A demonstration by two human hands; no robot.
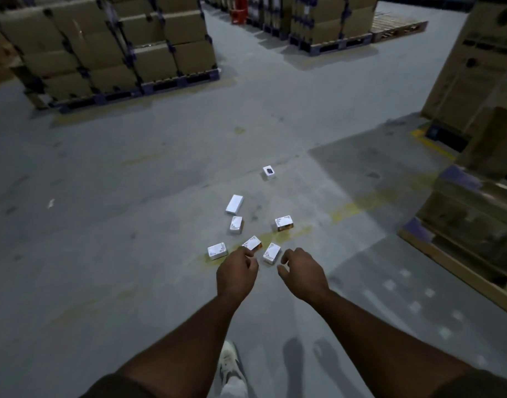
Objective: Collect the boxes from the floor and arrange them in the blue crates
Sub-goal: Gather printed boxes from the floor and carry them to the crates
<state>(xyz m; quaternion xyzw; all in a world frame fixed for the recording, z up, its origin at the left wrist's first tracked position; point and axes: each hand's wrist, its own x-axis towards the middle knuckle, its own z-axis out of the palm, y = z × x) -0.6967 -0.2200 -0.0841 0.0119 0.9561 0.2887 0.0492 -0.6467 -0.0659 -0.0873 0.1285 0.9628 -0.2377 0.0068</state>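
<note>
Several small white boxes lie scattered on the grey concrete floor ahead of me. The nearest are one at the left (217,251), one in the middle (252,243) and one at the right (271,253). Farther off lie a box (236,224), a longer box (234,204), a box with an orange side (284,223) and a lone far box (269,172). My left hand (236,273) and my right hand (303,271) reach forward above the floor with loosely curled fingers. Neither holds anything. No blue crate is in view.
Pallets stacked with brown cartons stand at the back left (108,50), back centre (329,21) and along the right side (476,139). An empty wooden pallet (395,25) lies at the back right. My shoe (230,366) shows below. Faded yellow lines mark the floor.
</note>
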